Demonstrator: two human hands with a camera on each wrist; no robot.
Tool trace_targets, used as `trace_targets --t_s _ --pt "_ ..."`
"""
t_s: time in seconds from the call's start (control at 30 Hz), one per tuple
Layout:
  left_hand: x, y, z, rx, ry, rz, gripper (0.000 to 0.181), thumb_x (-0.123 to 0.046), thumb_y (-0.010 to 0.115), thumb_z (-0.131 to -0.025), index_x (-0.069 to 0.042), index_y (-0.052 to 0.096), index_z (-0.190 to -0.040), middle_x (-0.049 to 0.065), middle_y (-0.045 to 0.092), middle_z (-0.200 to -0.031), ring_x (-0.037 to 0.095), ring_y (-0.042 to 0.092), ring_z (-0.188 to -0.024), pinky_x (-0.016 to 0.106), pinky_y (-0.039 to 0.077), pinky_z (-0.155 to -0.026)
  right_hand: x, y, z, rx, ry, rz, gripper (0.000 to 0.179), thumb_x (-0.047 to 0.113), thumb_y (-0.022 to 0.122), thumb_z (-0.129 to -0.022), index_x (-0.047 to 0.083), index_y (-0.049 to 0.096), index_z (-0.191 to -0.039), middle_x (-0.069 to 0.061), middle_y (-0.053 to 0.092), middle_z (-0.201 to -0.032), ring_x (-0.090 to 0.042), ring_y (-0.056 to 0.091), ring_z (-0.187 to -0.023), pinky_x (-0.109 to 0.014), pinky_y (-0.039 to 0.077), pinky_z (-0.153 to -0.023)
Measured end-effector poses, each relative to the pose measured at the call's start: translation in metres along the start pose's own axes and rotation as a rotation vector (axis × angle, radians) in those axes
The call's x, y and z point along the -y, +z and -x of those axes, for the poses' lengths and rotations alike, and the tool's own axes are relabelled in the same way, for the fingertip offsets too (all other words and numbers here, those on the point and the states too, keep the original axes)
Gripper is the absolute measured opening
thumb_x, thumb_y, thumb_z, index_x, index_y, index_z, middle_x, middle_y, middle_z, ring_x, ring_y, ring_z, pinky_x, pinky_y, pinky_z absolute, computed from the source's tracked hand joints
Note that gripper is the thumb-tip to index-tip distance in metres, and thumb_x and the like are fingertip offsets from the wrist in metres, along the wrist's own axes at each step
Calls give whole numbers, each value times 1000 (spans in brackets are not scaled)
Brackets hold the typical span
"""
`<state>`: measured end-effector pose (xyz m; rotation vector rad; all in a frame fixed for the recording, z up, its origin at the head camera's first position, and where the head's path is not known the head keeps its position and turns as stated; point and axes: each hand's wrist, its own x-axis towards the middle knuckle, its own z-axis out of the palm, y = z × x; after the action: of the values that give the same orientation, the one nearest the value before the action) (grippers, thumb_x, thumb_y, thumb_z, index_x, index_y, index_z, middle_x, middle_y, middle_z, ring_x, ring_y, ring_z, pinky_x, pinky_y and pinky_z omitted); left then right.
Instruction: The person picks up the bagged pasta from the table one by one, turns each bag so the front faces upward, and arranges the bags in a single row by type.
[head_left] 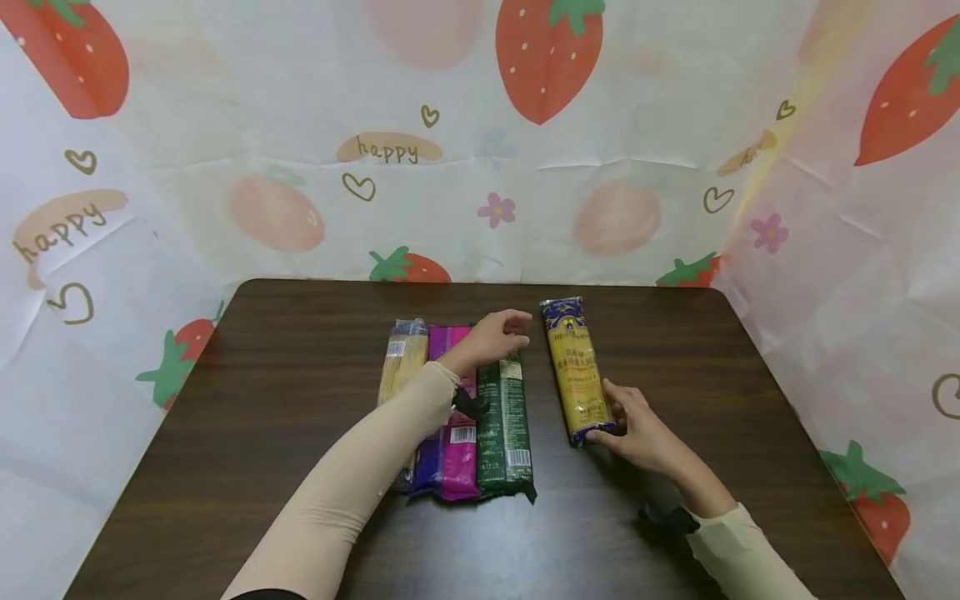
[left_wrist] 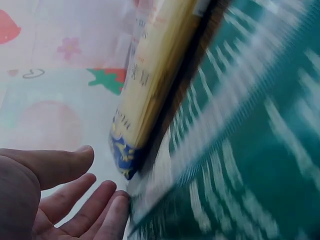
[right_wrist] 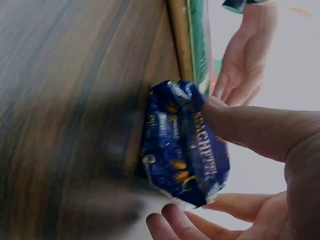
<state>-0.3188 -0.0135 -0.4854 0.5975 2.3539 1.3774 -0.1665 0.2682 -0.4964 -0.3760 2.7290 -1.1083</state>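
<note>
A yellow and blue spaghetti pack [head_left: 576, 367] lies lengthwise on the table, right of the other packs. My right hand [head_left: 641, 429] grips its near end, the thumb on one side and the fingers on the other. The right wrist view shows the pack's blue crimped end [right_wrist: 185, 145] between them. Over the far part of the green pack [head_left: 504, 433], my left hand [head_left: 491, 337] reaches with fingers extended and thumb apart, holding nothing. Left of the green pack lie a magenta and purple pack [head_left: 459, 458] and a clear pack of pale noodles [head_left: 401, 358], partly hidden by my left sleeve.
The dark wood-grain table [head_left: 300, 350] has rounded far corners. A white cloth [head_left: 465, 217] printed with strawberries stands behind it and along both sides. A strip of bare tabletop separates the green pack from the yellow one.
</note>
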Motion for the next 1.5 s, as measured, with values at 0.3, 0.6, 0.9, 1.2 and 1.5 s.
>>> trace_targets --t_s 0.3,0.6,0.9,1.2,1.5 --pt "12 -22 14 -66 8 -243 52 -15 65 -109 -4 51 -158 17 50 -162 36 44 -152 52 40 -122 17 7 1 -170 -74 50 84 16 84 -96 -10 37 -161 -33 36 -159 -52 36 -146 -73 40 -112" --pt "16 -37 21 -14 -17 -397 61 -22 68 -109 1 45 -161 22 46 -163 37 45 -151 50 39 -123 38 33 -4 -171 -178 50 78 17 86 -95 0 47 -160 -24 46 -155 -44 48 -140 -67 47 -109" --pt "23 -39 18 70 -59 -494 76 -31 74 -105 2 39 -164 24 40 -167 38 37 -156 50 33 -127 58 59 -5 89 -184 105 106 50 88 -89 4 34 -168 -22 43 -161 -42 45 -146 -65 46 -113" --pt "15 -34 12 79 -87 -606 77 -33 74 -105 3 39 -163 23 42 -166 38 39 -155 48 34 -126 68 75 -9 139 -169 112 120 57 93 -80 7 31 -170 -23 39 -164 -42 41 -148 -63 46 -113" --pt "18 -32 13 70 -136 -638 79 -37 73 -105 -2 37 -165 22 38 -169 38 36 -157 49 33 -127 73 87 -12 143 -142 219 133 66 93 -74 10 23 -172 -24 34 -168 -44 38 -151 -62 48 -112"
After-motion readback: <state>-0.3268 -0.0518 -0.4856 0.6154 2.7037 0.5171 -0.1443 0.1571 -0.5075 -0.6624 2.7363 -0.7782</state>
